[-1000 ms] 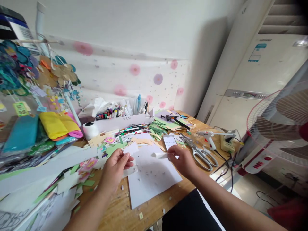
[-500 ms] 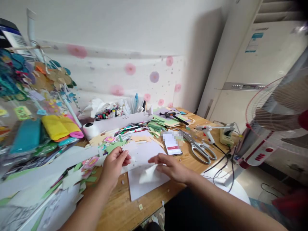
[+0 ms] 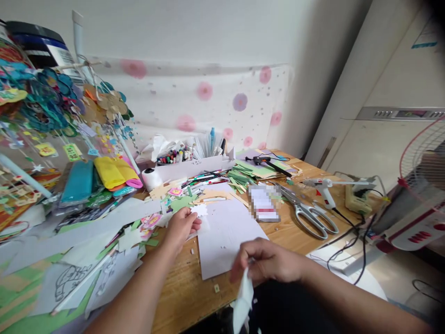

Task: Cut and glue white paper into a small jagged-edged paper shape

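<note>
— Left hand (image 3: pixel 181 227): entry?
— We pinch one jagged white cutout (image 3: pixel 200 211), ten o'clock over our white sheet (image 3: pixel 227 234).
— Right hand (image 3: pixel 267 262)?
— Fingers grasping one white paper scrap (image 3: pixel 243 301), between five and six o'clock. We list silver scissors (image 3: pixel 301 211) at three o'clock.
</note>
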Demonstrator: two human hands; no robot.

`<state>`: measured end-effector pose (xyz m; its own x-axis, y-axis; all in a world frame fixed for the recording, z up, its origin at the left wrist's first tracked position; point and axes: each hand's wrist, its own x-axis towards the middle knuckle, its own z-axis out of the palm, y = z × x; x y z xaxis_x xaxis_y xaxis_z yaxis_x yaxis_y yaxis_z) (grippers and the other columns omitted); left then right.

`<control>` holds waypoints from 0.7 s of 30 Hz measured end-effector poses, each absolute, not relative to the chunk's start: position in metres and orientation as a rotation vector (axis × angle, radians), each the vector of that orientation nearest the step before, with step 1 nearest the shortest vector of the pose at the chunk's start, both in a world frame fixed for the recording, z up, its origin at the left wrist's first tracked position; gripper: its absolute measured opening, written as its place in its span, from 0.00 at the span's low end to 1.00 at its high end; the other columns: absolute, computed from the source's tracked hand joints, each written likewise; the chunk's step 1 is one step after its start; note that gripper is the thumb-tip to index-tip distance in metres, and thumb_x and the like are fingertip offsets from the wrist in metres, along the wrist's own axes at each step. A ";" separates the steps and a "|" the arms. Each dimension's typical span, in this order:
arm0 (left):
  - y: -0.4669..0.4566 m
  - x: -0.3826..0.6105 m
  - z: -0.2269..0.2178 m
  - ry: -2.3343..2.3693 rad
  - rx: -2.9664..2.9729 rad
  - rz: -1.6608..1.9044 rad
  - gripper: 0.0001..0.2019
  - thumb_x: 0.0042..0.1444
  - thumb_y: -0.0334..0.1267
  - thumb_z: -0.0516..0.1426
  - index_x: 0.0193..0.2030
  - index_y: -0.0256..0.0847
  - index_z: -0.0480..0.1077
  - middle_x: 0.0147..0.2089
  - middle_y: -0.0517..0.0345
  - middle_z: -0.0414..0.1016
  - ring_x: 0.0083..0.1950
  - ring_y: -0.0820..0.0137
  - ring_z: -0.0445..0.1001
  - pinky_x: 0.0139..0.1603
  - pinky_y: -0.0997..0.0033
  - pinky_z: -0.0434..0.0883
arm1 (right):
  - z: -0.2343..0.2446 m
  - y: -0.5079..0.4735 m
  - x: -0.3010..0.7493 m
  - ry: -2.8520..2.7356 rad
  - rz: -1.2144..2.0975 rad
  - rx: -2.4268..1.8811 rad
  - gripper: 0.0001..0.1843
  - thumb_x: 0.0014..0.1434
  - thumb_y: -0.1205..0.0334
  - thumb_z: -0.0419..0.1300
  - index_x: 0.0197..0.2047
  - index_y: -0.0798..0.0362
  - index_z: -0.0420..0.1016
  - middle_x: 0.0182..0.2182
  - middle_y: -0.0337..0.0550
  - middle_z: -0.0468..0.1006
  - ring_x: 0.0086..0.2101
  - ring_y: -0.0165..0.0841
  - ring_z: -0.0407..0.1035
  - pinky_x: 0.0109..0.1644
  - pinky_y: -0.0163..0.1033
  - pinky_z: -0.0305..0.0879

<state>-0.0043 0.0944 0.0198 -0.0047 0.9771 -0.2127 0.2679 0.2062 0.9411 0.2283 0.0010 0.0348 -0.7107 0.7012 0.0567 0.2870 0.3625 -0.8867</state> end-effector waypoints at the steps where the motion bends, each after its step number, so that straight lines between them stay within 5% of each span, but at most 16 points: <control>1: 0.094 -0.004 0.020 1.480 1.255 0.887 0.14 0.60 0.41 0.56 0.51 0.38 0.68 0.48 0.52 0.74 0.41 0.65 0.75 0.40 0.59 0.75 | 0.036 0.005 0.226 -2.187 1.231 -0.891 0.05 0.58 0.69 0.53 0.38 0.56 0.68 0.41 0.48 0.78 0.41 0.34 0.73 0.42 0.35 0.68; 7: 0.094 -0.005 0.019 1.462 1.274 0.878 0.14 0.60 0.41 0.56 0.51 0.38 0.68 0.49 0.52 0.73 0.42 0.65 0.75 0.41 0.58 0.74 | 0.033 -0.002 0.216 -2.241 1.068 -0.948 0.10 0.54 0.72 0.55 0.39 0.55 0.72 0.45 0.49 0.76 0.48 0.38 0.69 0.53 0.42 0.62; 13: 0.090 -0.005 0.021 1.353 1.274 0.928 0.12 0.60 0.41 0.56 0.47 0.37 0.69 0.43 0.54 0.75 0.37 0.68 0.75 0.37 0.62 0.74 | 0.025 -0.043 0.244 -1.894 1.639 -0.826 0.07 0.59 0.60 0.58 0.33 0.55 0.69 0.37 0.50 0.80 0.38 0.36 0.74 0.41 0.38 0.69; 18: 0.078 0.003 0.028 1.177 1.236 0.978 0.09 0.60 0.40 0.55 0.34 0.36 0.69 0.29 0.62 0.73 0.24 0.75 0.69 0.27 0.72 0.69 | 0.033 0.002 0.243 -1.543 1.180 -0.972 0.13 0.59 0.52 0.59 0.32 0.54 0.67 0.24 0.39 0.72 0.25 0.30 0.70 0.29 0.35 0.67; 21: 0.075 0.007 0.028 1.129 1.148 1.015 0.09 0.59 0.39 0.56 0.31 0.36 0.68 0.24 0.61 0.75 0.22 0.76 0.68 0.25 0.76 0.65 | 0.048 0.042 0.230 -1.452 0.952 -0.951 0.11 0.60 0.54 0.57 0.33 0.53 0.66 0.26 0.39 0.72 0.28 0.31 0.70 0.33 0.37 0.68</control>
